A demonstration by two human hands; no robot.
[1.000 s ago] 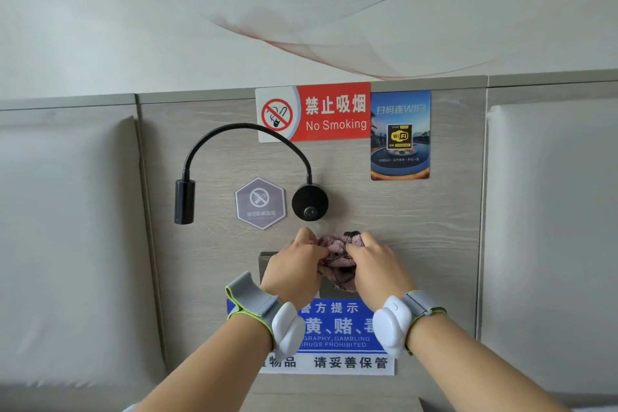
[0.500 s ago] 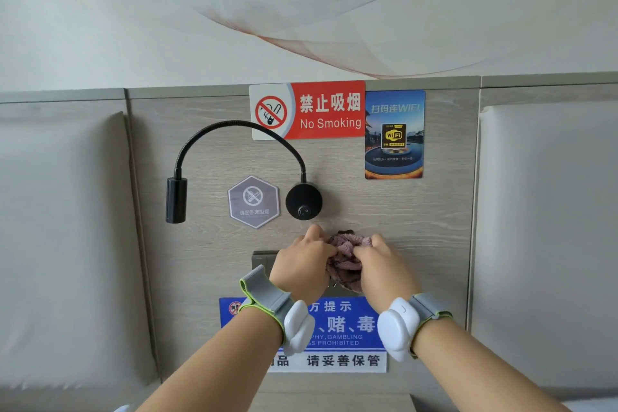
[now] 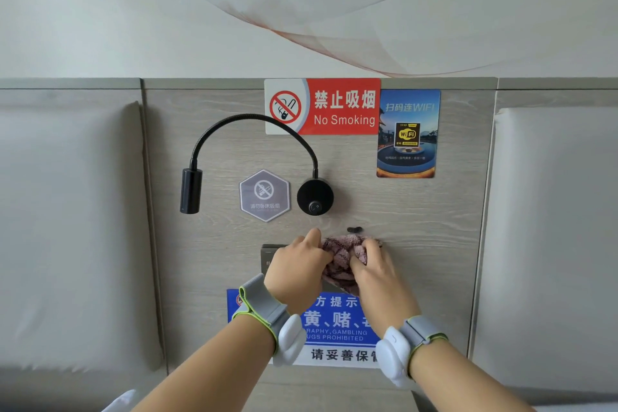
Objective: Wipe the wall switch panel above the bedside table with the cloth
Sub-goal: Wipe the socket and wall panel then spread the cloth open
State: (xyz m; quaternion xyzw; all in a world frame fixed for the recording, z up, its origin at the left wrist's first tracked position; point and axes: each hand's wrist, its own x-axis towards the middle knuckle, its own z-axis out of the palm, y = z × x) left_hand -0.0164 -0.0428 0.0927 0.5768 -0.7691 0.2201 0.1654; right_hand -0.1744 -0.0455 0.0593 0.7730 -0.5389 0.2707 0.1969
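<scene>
A bunched pink cloth [image 3: 341,257] is pressed against the wood-grain wall board, held between both hands. My left hand [image 3: 297,273] grips its left side and my right hand [image 3: 374,273] grips its right side. The dark grey switch panel [image 3: 269,256] lies mostly hidden behind the hands and cloth; only its upper left corner shows. Both wrists carry grey bands with white units.
A black gooseneck reading lamp [image 3: 190,191] with a round base [image 3: 315,197] hangs just above the hands, beside a hexagonal no-smoking badge [image 3: 264,196]. A red No Smoking sign [image 3: 322,106], a WiFi card [image 3: 408,134] and a blue notice [image 3: 337,321] are stuck to the board. Padded headboards [image 3: 67,227] flank it.
The hands stay together on the cloth at the panel with small shifts of the fingers. The view has shifted slightly between frames.
</scene>
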